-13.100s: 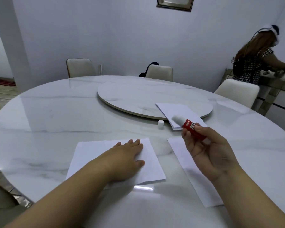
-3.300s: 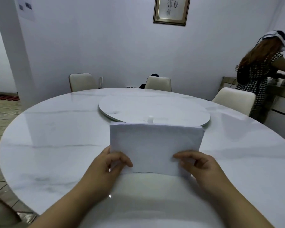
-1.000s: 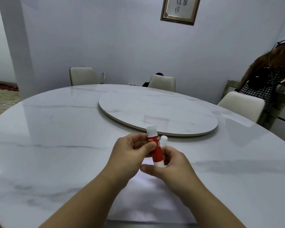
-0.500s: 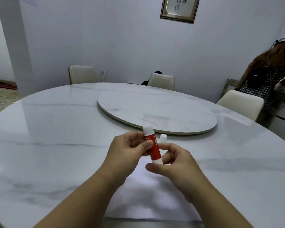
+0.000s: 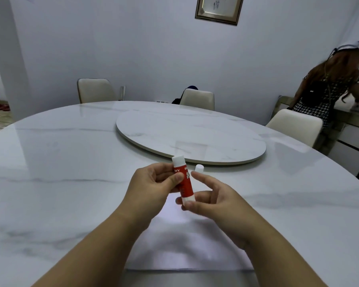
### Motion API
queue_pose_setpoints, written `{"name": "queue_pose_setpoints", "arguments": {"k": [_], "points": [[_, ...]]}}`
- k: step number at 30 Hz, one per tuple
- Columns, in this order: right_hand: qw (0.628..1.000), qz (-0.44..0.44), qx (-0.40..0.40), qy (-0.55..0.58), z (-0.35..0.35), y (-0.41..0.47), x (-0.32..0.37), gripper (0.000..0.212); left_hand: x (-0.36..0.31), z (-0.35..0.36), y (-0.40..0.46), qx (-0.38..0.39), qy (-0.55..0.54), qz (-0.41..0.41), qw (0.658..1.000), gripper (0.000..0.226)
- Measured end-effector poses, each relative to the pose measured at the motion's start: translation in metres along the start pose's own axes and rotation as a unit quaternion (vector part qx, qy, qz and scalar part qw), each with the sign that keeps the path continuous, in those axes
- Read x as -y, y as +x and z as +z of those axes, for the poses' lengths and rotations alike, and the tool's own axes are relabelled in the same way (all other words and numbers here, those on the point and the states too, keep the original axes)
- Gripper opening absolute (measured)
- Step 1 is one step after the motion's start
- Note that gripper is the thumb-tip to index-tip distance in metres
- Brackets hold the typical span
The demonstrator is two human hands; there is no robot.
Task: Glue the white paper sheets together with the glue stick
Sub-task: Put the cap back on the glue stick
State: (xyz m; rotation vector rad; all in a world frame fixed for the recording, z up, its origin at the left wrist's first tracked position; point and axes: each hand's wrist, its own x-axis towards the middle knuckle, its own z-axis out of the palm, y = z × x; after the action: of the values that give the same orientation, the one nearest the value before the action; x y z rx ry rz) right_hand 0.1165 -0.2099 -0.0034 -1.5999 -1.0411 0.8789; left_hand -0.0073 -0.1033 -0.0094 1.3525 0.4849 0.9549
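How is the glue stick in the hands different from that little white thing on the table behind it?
The glue stick is red-bodied, taller, and held upright by both hands; the small white cap is all white, short, and stands alone on the table. Both are round and upright.

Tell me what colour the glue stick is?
Red with white ends: the glue stick, held in both hands, shows best in the head view.

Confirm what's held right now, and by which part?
The glue stick: left hand grips its red barrel near the top, right hand pinches the white base. Its cap stands on the table, unheld.
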Motion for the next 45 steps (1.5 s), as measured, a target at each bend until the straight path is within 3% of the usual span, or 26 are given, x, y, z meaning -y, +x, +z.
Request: {"name": "queue_pose_setpoints", "arguments": {"k": [4, 8, 13, 17, 21, 24, 27, 32, 34, 36, 38, 41, 45], "points": [[0.991, -0.011, -0.093, -0.095, 0.013, 0.003, -0.001, 0.078, 0.002, 0.005, -0.001, 0.009, 0.012, -0.011, 1.000, 0.016], [1.000, 0.000, -0.016, 0.016, 0.000, 0.001, 0.001, 0.087, 0.003, 0.001, 0.002, -0.011, 0.007, -0.012, 1.000, 0.017], [0.988, -0.038, -0.118, -0.091, 0.011, 0.003, -0.005, 0.084, 0.006, 0.004, 0.001, 0.008, 0.024, -0.015, 1.000, 0.016], [0.995, -0.032, -0.089, -0.030, 0.007, 0.007, -0.008, 0.082, 0.006, -0.003, 0.006, -0.012, 0.013, -0.009, 1.000, 0.019], [0.984, -0.041, -0.150, -0.092, 0.016, 0.008, -0.009, 0.084, 0.009, 0.000, 0.006, -0.011, 0.016, -0.027, 0.999, 0.017], [0.988, -0.031, -0.115, -0.100, 0.016, 0.009, -0.011, 0.089, 0.010, 0.001, 0.006, -0.013, 0.017, -0.028, 0.999, 0.018], [0.993, -0.024, -0.106, -0.052, 0.014, 0.008, -0.007, 0.073, 0.010, 0.001, 0.005, -0.014, 0.008, -0.029, 0.999, 0.017], [0.945, -0.057, -0.219, -0.235, 0.030, 0.008, -0.008, 0.070, 0.015, 0.012, 0.000, -0.010, 0.039, -0.020, 0.999, 0.017], [0.927, -0.068, -0.198, -0.310, 0.026, 0.010, -0.006, 0.082, 0.015, 0.011, 0.002, -0.029, 0.036, -0.012, 0.999, 0.016], [0.936, -0.059, -0.133, -0.322, 0.010, 0.014, -0.002, 0.096, 0.014, 0.006, 0.006, -0.063, 0.013, -0.008, 0.998, 0.014], [0.948, -0.049, -0.102, -0.298, -0.014, 0.025, 0.003, 0.080, 0.014, 0.002, 0.009, -0.069, -0.021, -0.016, 0.997, 0.012], [0.919, -0.055, -0.087, -0.380, -0.041, 0.057, 0.001, 0.049, 0.016, 0.003, 0.011, -0.051, -0.066, -0.051, 0.995, 0.014], [0.886, -0.106, -0.062, -0.447, -0.038, 0.090, -0.017, 0.052, 0.018, 0.005, 0.012, -0.019, -0.133, -0.095, 0.986, 0.014]]}}
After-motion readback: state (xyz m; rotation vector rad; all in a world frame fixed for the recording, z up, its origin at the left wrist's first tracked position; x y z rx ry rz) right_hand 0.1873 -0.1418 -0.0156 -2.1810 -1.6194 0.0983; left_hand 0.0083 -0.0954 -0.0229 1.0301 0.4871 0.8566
